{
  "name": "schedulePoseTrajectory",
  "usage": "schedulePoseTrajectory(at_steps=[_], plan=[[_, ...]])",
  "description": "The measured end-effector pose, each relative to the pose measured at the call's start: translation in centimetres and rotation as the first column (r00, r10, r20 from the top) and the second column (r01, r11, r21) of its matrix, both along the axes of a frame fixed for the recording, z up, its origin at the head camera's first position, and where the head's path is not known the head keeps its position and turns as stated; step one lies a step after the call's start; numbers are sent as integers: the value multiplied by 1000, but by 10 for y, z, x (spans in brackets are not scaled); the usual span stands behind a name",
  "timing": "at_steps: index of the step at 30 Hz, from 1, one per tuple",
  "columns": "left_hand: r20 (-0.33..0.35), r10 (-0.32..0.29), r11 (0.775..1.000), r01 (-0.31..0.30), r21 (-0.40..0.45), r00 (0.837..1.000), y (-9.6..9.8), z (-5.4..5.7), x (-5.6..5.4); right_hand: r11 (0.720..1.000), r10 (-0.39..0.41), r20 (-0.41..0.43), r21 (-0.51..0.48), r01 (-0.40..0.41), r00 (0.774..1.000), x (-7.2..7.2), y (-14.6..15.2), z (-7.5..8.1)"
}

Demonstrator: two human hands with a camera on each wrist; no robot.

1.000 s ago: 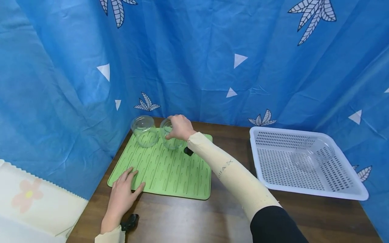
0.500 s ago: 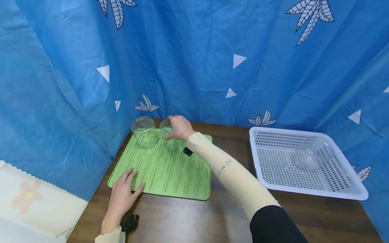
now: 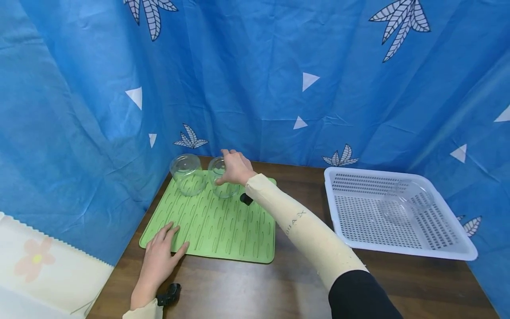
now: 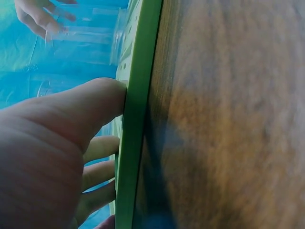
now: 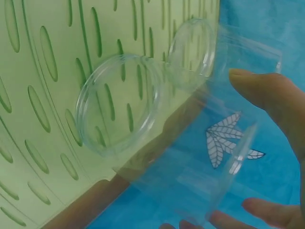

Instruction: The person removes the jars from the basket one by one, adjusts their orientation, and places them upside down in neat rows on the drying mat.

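Observation:
My right hand [image 3: 237,169] is spread around the upper part of a clear plastic cup [image 3: 225,191] standing on a green ridged mat [image 3: 223,230]. In the right wrist view, the thumb [image 5: 245,82] is apart from this cup's wall, while the other fingers [image 5: 271,212] lie near its upper end. A second clear cup [image 3: 188,179] stands just to the left on the mat's back left corner. My left hand [image 3: 157,263] rests with spread, relaxed fingers on the mat's front left edge; the left wrist view shows its thumb [image 4: 102,98] touching the edge.
A white perforated plastic basket [image 3: 331,208] stands at the right of the brown wooden table [image 3: 235,290], with another clear cup [image 3: 416,197] lying in it. A blue curtain [image 3: 255,79] hangs close behind. At the left hangs a cream cloth [image 3: 59,266].
My right hand's fingers have straightened and lifted slightly around the cup. Both cups on the mat stay where they were, and my left hand has not moved. The head view has shifted slightly.

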State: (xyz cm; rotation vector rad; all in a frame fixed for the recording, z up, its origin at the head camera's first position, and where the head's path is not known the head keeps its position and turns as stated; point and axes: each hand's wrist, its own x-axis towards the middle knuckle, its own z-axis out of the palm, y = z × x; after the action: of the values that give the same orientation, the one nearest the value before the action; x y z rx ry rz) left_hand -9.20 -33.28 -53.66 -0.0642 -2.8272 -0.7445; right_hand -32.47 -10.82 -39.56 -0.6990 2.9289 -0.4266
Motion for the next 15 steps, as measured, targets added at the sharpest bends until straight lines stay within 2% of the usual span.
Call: schedulePoseTrajectory(at_steps=[8, 15], plan=[[18, 1, 1000, -1, 3, 1000, 1, 2, 1, 1000, 6, -32, -7, -6, 999, 10, 15, 19], [38, -1, 1000, 1, 9, 999, 3, 1, 1, 994, -3, -28, -108, 0, 1000, 24, 42, 42]])
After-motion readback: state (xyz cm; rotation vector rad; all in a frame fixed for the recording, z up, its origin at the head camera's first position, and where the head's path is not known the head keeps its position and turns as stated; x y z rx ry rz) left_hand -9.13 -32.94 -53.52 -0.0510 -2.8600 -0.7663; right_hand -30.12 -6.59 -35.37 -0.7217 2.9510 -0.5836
